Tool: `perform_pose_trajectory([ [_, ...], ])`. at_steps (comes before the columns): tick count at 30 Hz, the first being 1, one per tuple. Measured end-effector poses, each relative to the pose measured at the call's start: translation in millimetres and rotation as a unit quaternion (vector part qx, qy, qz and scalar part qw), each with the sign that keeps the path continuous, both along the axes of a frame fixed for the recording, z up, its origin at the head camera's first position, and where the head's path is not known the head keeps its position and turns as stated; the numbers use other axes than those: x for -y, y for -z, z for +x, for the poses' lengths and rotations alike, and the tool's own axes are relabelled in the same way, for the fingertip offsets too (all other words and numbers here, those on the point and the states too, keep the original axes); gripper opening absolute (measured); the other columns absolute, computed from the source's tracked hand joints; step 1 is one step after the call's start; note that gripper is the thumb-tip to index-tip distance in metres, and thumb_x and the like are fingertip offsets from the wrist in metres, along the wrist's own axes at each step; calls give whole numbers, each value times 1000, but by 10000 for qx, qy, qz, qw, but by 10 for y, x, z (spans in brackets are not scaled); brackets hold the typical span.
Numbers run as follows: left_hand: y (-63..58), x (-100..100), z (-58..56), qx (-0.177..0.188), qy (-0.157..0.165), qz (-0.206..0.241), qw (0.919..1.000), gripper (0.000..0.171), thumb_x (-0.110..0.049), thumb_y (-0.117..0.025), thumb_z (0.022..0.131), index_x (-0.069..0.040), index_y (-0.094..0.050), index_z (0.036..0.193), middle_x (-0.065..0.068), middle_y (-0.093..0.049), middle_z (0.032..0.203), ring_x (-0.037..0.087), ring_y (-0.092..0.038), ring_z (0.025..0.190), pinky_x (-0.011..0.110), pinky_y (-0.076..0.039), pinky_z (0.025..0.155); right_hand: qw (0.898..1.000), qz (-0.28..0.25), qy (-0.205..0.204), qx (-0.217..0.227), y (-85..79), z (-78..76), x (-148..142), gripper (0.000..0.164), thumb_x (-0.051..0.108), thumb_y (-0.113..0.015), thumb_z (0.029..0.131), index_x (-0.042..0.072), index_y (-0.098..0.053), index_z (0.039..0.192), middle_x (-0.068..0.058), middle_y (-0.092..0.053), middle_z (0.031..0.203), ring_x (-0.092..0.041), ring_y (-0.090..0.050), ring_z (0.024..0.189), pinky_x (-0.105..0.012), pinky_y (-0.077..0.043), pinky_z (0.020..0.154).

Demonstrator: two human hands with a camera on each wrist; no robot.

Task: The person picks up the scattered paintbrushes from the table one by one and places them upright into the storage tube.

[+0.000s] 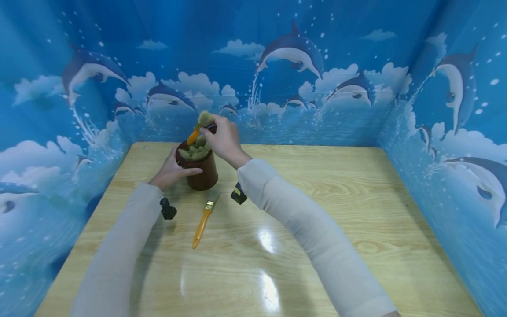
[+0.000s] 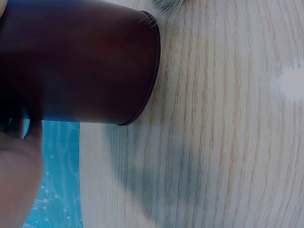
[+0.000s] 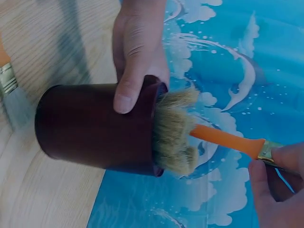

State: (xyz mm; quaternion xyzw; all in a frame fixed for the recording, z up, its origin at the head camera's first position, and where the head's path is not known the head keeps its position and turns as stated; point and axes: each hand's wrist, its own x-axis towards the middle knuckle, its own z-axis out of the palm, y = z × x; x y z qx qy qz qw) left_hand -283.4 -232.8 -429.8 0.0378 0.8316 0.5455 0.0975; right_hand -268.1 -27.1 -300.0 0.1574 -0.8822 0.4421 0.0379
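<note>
My left hand (image 1: 172,171) grips a dark brown cylindrical cup (image 1: 205,177) near its rim, its thumb lying along the near side. Out of the cup's mouth stick several brushes, pale bristles (image 1: 194,153) upward. Over them, my right hand (image 1: 226,140) pinches a paintbrush (image 3: 223,137) by its metal ferrule. This brush has its bristles up and its orange handle pointing down at the cup; in the right wrist view the handle's end is at the other brushes' bristles. The lower wall of the cup fills much of the left wrist view.
Another paintbrush (image 1: 202,223) with an orange handle lies on the wood-grain table (image 1: 317,211), its bristles toward the cup. Blue curtains (image 1: 253,119) with dolphins and clouds stand along the table's back and sides. Each wrist carries a small black camera.
</note>
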Motion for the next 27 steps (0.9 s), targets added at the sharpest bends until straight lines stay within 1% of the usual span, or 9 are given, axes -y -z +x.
perform_pose_trajectory([
  [4,-16,-2,12,-23,44,40,10000,112,-37,-80,77,-18,-2,154,12,-18,157,33,-25,141,56,-26,112,9998,131,-134,43,39,-19,27,37,22,-57,97,9,-56,132,-4,-67,108,-10,-64,81,-20,-52,66],
  [7,-24,1,10,-24,56,80,9999,111,-35,-80,78,-18,-2,154,12,-18,157,33,-25,141,56,-26,112,9995,164,-253,28,69,-34,39,40,20,-57,97,9,-54,135,-5,-66,112,-11,-64,84,-19,-53,67],
  [14,-23,10,13,-26,69,188,9998,110,-32,-81,78,-18,-4,154,12,-20,156,32,-26,140,54,-27,112,9989,139,-456,42,119,-53,78,27,19,-56,98,10,-62,122,-4,-65,115,-12,-64,88,-20,-53,68],
  [16,-15,9,17,-50,95,207,9997,109,-32,-81,78,-19,-4,154,12,-20,156,32,-27,140,54,-28,111,9984,29,-547,111,140,-47,82,28,19,-55,98,11,-62,124,-4,-63,120,-13,-64,94,-21,-53,72],
  [19,-10,3,31,-60,108,214,9997,107,-32,-80,79,-19,-5,154,11,-21,155,32,-27,140,54,-28,111,9970,-299,-641,314,189,-28,67,34,19,-54,99,14,-57,132,-4,-60,128,-15,-62,106,-22,-53,82],
  [22,-143,-49,118,-19,140,179,9997,103,-28,-77,82,-16,-4,155,14,-18,156,35,-25,140,56,-27,111,9944,-669,-643,499,267,1,25,36,21,-54,99,14,-55,135,-4,-58,131,-17,-60,113,-25,-52,89],
  [25,-268,-93,186,2,151,148,9998,100,-22,-74,85,-11,-3,154,18,-16,156,37,-23,141,57,-26,111,9919,-998,-527,584,382,60,-30,36,23,-55,99,12,-56,133,-4,-60,127,-18,-61,112,-27,-53,88],
  [26,-284,-97,191,9,150,154,9998,100,-20,-73,85,-10,-2,154,20,-15,156,38,-22,141,58,-26,111,9911,-1083,-480,602,426,89,-46,35,23,-56,98,12,-57,132,-4,-61,126,-19,-61,111,-28,-53,88],
  [27,-251,-83,170,-31,142,163,9998,100,-21,-74,84,-10,-3,154,19,-15,156,38,-22,141,57,-26,111,9903,-1155,-433,632,473,121,-60,35,23,-56,98,11,-58,131,-4,-62,124,-19,-62,110,-28,-53,87],
])
